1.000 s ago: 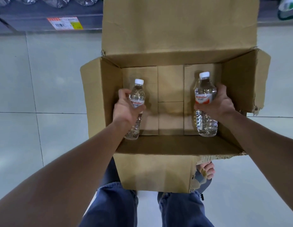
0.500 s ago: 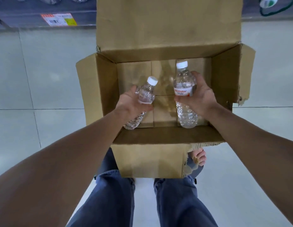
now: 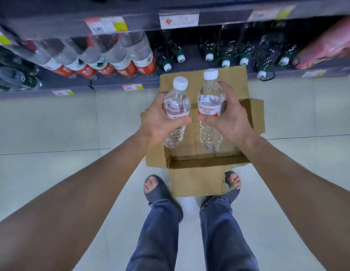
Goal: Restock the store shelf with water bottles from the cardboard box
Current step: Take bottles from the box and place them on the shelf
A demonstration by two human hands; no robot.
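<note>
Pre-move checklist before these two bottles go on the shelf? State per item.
1. Left hand grips left bottle: ok.
2. Right hand grips right bottle: ok.
3. Caps on both bottles: ok.
4. Bottles upright, caps towards the shelf: ok.
5. Free slot on shelf for them: cannot tell, the rows are blurred.
6. Cardboard box holds no more bottles: cannot tell, the bottles and hands hide part of its floor.

two clear white-capped bottles (image 3: 177, 112) above open box (image 3: 197, 178).
</note>
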